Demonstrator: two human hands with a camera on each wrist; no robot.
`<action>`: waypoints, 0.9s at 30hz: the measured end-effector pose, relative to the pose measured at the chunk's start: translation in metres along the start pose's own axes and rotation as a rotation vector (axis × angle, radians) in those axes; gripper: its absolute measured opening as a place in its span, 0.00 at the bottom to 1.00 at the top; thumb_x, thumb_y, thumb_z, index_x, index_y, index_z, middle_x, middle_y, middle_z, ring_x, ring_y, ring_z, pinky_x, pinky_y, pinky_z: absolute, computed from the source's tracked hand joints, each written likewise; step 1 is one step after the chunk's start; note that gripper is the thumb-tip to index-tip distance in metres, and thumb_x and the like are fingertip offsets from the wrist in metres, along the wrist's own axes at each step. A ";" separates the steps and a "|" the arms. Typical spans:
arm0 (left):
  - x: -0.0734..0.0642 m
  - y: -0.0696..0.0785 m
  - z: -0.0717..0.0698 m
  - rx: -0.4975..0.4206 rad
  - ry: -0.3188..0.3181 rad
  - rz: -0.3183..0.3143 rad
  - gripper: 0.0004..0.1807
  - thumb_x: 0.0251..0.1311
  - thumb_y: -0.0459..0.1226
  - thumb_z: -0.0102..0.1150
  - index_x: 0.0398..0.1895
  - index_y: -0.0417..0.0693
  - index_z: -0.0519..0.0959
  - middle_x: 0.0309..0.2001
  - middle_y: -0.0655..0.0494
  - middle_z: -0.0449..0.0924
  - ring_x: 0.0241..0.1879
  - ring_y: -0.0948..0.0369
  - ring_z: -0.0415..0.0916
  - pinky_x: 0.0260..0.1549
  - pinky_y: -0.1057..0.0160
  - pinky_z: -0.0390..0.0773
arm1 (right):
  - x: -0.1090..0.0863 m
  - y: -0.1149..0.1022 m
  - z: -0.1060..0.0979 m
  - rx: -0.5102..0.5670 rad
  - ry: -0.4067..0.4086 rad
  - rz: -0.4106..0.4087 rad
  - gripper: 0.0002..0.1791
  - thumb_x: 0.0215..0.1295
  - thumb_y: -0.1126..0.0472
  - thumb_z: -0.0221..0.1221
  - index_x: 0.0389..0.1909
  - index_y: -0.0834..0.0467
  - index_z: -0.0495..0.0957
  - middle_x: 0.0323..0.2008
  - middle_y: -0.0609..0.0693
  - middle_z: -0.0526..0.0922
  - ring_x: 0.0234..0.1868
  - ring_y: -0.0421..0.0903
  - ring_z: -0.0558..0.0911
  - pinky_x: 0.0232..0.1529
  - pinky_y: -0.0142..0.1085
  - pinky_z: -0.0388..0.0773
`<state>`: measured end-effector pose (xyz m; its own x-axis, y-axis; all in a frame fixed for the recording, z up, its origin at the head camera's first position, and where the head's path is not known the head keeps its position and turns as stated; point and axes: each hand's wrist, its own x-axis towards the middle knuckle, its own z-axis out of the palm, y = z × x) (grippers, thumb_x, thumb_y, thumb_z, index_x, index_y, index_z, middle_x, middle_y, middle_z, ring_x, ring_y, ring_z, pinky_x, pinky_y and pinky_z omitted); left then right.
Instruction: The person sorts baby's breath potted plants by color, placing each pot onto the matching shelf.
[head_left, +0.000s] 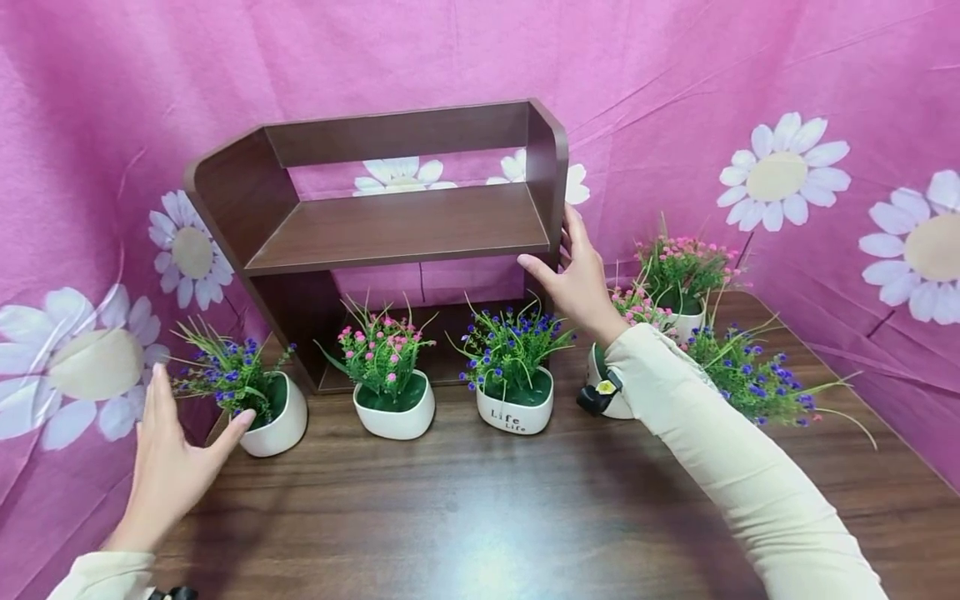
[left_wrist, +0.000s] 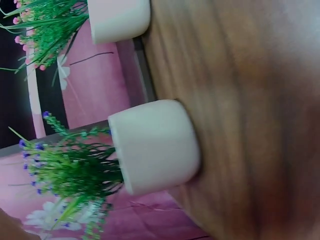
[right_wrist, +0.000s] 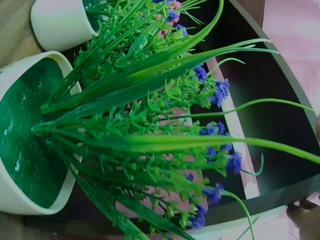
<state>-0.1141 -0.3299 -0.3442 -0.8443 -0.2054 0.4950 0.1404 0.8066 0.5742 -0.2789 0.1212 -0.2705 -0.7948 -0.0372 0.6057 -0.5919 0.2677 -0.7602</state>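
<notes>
A dark brown two-tier desktop shelf [head_left: 405,225] stands at the back of the wooden table. My right hand [head_left: 581,279] grips its right side panel, thumb at the front edge and fingers around the outer side. In the right wrist view, fingertips [right_wrist: 300,215] show at the panel's edge. My left hand [head_left: 168,462] is held up with fingers straight and thumb spread, holding nothing. It is nearest to a white pot with blue flowers [head_left: 281,421], which the thumb overlaps in the head view.
Before the shelf stand a white pot with pink flowers [head_left: 395,408] and a "Life" pot with blue flowers [head_left: 516,404]. More potted plants, with pink flowers [head_left: 686,267] and blue flowers [head_left: 757,379], stand right, partly behind my right arm. A pink daisy-print cloth [head_left: 637,75] hangs behind.
</notes>
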 end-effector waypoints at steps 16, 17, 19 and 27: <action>-0.031 -0.021 0.006 -0.056 0.156 -0.237 0.59 0.51 0.41 0.68 0.77 0.49 0.35 0.76 0.45 0.37 0.74 0.52 0.36 0.72 0.52 0.39 | 0.003 0.013 0.006 -0.094 0.090 0.004 0.42 0.57 0.59 0.68 0.71 0.51 0.58 0.65 0.54 0.69 0.65 0.51 0.69 0.65 0.42 0.67; -0.031 -0.022 0.007 -0.059 0.145 -0.246 0.59 0.51 0.41 0.68 0.77 0.48 0.35 0.76 0.43 0.36 0.74 0.52 0.35 0.72 0.52 0.38 | 0.003 0.013 0.005 -0.098 0.092 0.002 0.42 0.57 0.59 0.68 0.70 0.52 0.58 0.65 0.54 0.69 0.65 0.51 0.70 0.64 0.41 0.67; -0.032 -0.025 0.011 -0.062 0.123 -0.261 0.59 0.52 0.41 0.67 0.76 0.46 0.34 0.76 0.42 0.35 0.74 0.50 0.35 0.72 0.52 0.37 | 0.003 0.013 0.005 -0.106 0.097 -0.002 0.42 0.57 0.58 0.68 0.70 0.52 0.58 0.65 0.54 0.69 0.65 0.51 0.70 0.64 0.41 0.68; -0.036 -0.029 0.027 -0.067 0.058 -0.319 0.57 0.54 0.44 0.66 0.76 0.42 0.35 0.75 0.37 0.40 0.73 0.43 0.40 0.71 0.46 0.42 | 0.002 0.013 0.007 -0.096 0.094 -0.012 0.42 0.57 0.59 0.68 0.70 0.54 0.58 0.64 0.55 0.69 0.65 0.52 0.70 0.64 0.43 0.67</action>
<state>-0.1015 -0.3308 -0.3957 -0.8208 -0.4743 0.3183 -0.0913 0.6589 0.7467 -0.2896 0.1185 -0.2807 -0.7693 0.0487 0.6371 -0.5819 0.3586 -0.7300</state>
